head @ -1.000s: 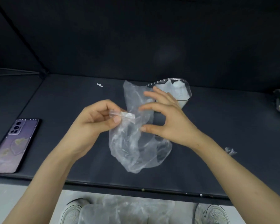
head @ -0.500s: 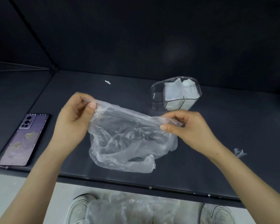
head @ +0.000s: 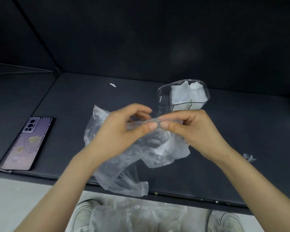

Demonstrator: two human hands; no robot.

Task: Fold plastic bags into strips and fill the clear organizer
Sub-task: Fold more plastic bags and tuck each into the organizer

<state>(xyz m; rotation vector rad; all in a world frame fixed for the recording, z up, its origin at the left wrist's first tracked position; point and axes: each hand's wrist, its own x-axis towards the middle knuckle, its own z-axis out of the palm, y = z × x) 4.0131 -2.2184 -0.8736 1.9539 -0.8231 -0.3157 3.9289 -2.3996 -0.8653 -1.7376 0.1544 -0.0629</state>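
Folding: I'd pull the crumpled translucent plastic bag (head: 157, 148) taut first.
Grip: left hand (head: 114, 139) and right hand (head: 197, 129) pinch its edge, near the clear plastic organizer (head: 162, 99).

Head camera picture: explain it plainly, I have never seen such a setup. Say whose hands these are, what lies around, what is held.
No machine here: a person wears a camera on the head, so the view looks down at their own hands. The left hand and right hand pinch one edge of a crumpled clear plastic bag over a dark table. Behind stands the clear organizer, folded bags already inside. A phone lies at the left.
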